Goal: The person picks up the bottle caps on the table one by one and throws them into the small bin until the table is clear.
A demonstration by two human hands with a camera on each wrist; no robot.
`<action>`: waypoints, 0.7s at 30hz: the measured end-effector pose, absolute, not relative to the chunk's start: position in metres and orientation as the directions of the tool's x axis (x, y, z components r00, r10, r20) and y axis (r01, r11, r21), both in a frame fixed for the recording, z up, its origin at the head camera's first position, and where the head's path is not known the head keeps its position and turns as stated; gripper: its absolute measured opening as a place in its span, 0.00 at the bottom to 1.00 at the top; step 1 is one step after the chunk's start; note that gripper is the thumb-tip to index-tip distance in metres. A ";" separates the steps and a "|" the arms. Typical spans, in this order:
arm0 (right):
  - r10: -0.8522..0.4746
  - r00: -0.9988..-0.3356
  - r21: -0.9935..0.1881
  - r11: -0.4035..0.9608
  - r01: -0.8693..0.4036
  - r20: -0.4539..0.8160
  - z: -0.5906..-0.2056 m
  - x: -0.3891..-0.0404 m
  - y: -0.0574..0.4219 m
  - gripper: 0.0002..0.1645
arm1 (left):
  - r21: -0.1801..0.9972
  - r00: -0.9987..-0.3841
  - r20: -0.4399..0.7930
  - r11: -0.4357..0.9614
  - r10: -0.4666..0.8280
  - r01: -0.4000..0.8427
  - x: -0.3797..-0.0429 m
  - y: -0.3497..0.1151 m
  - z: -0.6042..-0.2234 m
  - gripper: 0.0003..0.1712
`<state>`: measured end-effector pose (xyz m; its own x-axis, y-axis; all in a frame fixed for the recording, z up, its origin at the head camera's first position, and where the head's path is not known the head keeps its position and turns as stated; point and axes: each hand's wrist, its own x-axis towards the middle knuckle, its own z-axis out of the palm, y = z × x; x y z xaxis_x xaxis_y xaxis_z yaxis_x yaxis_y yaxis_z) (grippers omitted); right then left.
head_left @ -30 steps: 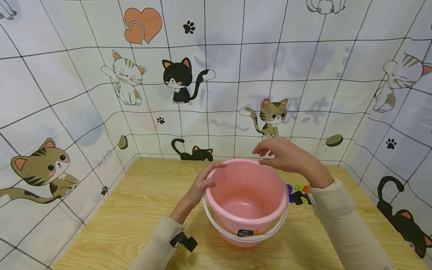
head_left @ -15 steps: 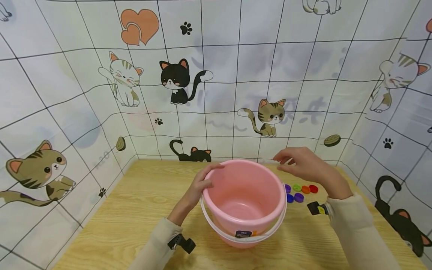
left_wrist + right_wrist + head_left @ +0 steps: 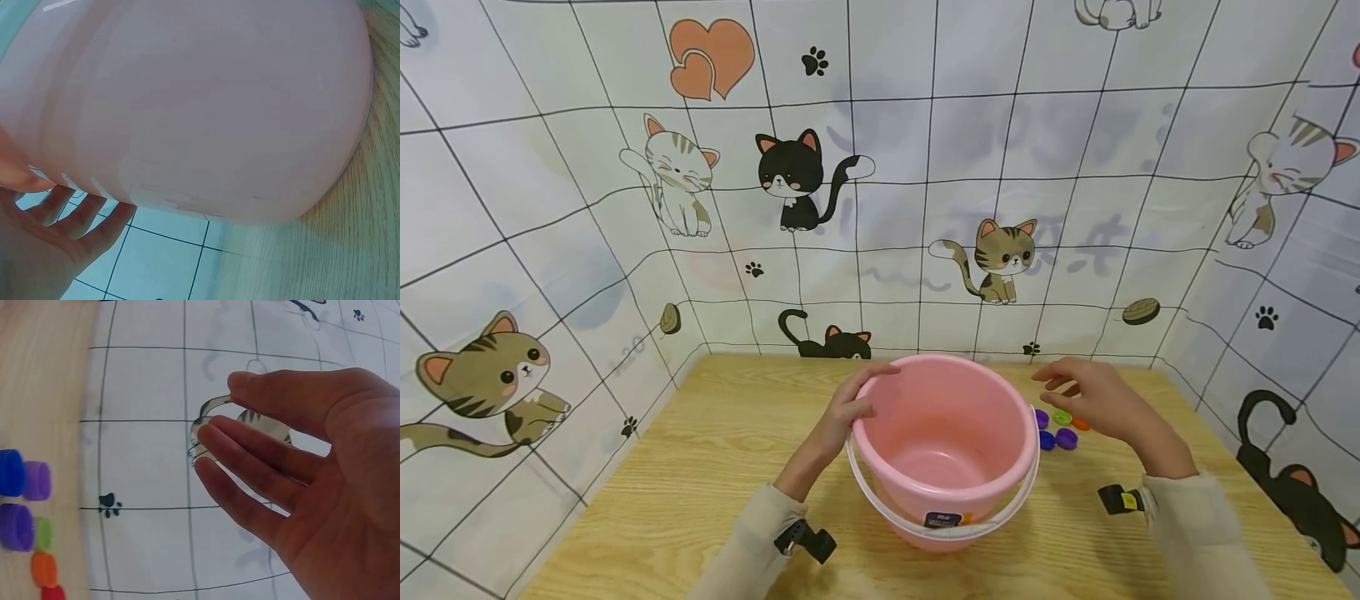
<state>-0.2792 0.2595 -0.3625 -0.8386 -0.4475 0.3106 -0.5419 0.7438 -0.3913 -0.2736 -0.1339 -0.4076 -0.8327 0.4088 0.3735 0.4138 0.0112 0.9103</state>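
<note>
Table (image 3: 752, 417) has pink bucket (image 3: 955, 400), left hand (image 3: 833, 418) gripping rim at 10 o'clock, right hand (image 3: 1097, 398) empty, fingers (image 3: 250, 464) relaxed, by coloured caps (image 3: 1066, 438) at 3.

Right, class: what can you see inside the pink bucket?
Inside the pink bucket, only its wall and part of its floor show; the near rim hides the rest.

Pink bucket (image 3: 958, 396) with a white handle (image 3: 981, 529), upright on a wood-grain table (image 3: 760, 425); the left hand (image 3: 841, 415) grips its rim (image 3: 951, 492). The right hand (image 3: 1101, 402) hangs near small coloured round pieces (image 3: 1066, 438). Cat-patterned sheeting (image 3: 895, 225) forms the backdrop.
</note>
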 end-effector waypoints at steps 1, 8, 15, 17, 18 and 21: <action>-0.441 -0.839 -0.397 0.741 -0.541 0.319 -0.367 -0.279 0.262 0.16 | 0.910 -0.834 0.374 0.012 0.406 0.414 -0.273 -0.134 -0.408 0.40; -0.412 -0.839 -0.411 0.737 -0.536 0.357 -0.402 -0.283 0.274 0.18 | 0.907 -0.831 0.381 0.009 0.406 0.420 -0.272 -0.134 -0.408 0.39; -0.369 -0.879 -0.449 0.758 -0.472 0.302 -0.426 -0.287 0.282 0.16 | 0.909 -0.831 0.378 0.006 0.409 0.417 -0.272 -0.133 -0.407 0.39; -0.362 -0.885 -0.453 0.763 -0.462 0.293 -0.431 -0.288 0.285 0.17 | 0.909 -0.831 0.377 0.008 0.409 0.416 -0.272 -0.134 -0.407 0.39; -0.361 -0.886 -0.455 0.762 -0.460 0.292 -0.433 -0.289 0.286 0.16 | 0.910 -0.831 0.376 0.008 0.410 0.415 -0.272 -0.134 -0.407 0.39; -0.365 -0.880 -0.451 0.759 -0.470 0.303 -0.441 -0.291 0.291 0.16 | 0.913 -0.833 0.370 0.005 0.412 0.409 -0.272 -0.135 -0.407 0.39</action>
